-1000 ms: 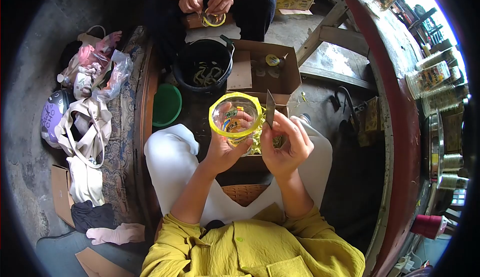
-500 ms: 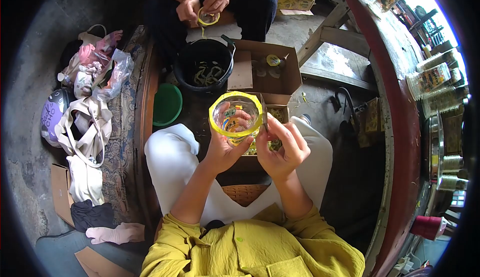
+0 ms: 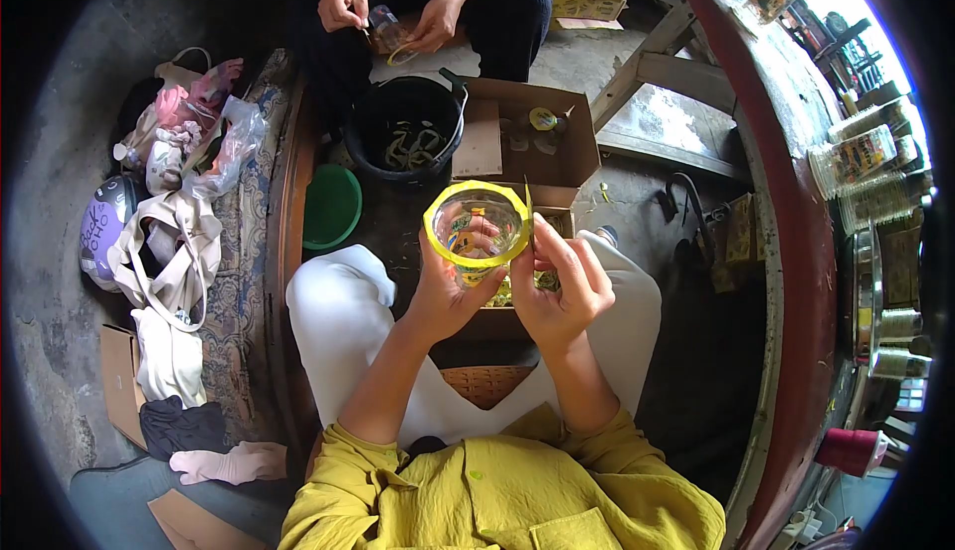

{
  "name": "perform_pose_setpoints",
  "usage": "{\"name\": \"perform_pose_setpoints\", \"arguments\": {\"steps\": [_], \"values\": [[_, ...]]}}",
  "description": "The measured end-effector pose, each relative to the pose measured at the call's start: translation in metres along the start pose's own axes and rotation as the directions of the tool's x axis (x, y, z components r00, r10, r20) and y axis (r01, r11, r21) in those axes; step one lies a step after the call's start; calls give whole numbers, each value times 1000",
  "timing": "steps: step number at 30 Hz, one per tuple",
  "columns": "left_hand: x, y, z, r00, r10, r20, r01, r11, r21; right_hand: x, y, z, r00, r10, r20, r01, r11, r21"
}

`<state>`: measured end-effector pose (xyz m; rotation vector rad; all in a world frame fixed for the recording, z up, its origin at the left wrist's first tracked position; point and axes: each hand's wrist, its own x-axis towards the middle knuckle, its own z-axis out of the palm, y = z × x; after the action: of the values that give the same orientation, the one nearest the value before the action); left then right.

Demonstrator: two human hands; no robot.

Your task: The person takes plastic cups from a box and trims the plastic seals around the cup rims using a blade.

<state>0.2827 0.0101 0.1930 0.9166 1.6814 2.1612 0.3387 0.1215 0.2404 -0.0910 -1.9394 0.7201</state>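
My left hand (image 3: 445,286) is wrapped round a clear plastic cup (image 3: 477,188) with a yellow rim and a printed label. The cup's mouth tilts up toward me, and fingers show through its wall. My right hand (image 3: 559,286) pinches a thin, narrow, blade-like piece (image 3: 528,197) against the right side of the rim. Its tip points up past the rim; the fingers hide its lower part. Under the cup, an open cardboard box (image 3: 484,325) holds yellow-green bits, largely covered by my hands.
Opposite sits a person whose hands (image 3: 435,23) hold another clear cup (image 3: 386,28). Between us stand a black bucket (image 3: 369,147) with pale strips inside and a cardboard box (image 3: 537,167). A green basin (image 3: 332,208) lies left; a red-edged table (image 3: 796,281) runs along the right.
The cup has shifted slightly right, and the thin piece in my right hand now sticks up above the rim. The other person's hands have moved apart, tipping their cup.
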Motion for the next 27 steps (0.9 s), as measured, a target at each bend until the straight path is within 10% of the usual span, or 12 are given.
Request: {"name": "perform_pose_setpoints", "arguments": {"steps": [27], "values": [[0, 4, -1, 998, -61, 28, 65, 985, -160, 1, -1, 1, 996, 82, -28, -76, 981, 178]]}}
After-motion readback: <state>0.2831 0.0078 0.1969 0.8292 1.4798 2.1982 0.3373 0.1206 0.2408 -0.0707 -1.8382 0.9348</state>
